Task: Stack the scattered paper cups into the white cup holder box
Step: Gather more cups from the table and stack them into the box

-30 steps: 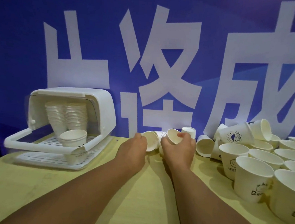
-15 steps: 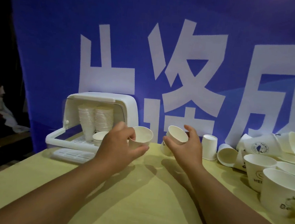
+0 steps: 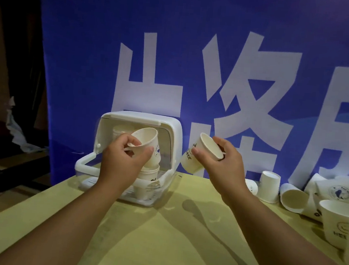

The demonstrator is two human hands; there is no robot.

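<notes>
The white cup holder box (image 3: 169, 132) stands open at the table's back left, with stacked cups dimly seen inside. My left hand (image 3: 123, 159) grips a white paper cup (image 3: 147, 145) by its rim, tilted, right above a short stack of cups (image 3: 149, 175) on the box's front tray. To the right of the box, my right hand (image 3: 219, 159) holds a second paper cup (image 3: 201, 153) in the air, its mouth turned toward me. Scattered paper cups (image 3: 296, 196) lie and stand at the right.
The yellow-green table (image 3: 161, 236) runs toward me between my forearms. A blue banner with large white characters (image 3: 235, 85) hangs right behind the box and cups. Left of the table lies a dark area with clutter (image 3: 13, 130).
Both hands carried their cups left toward the box. My left hand's cup now sits over the stack on the tray, and my right hand has lifted its cup higher beside the box.
</notes>
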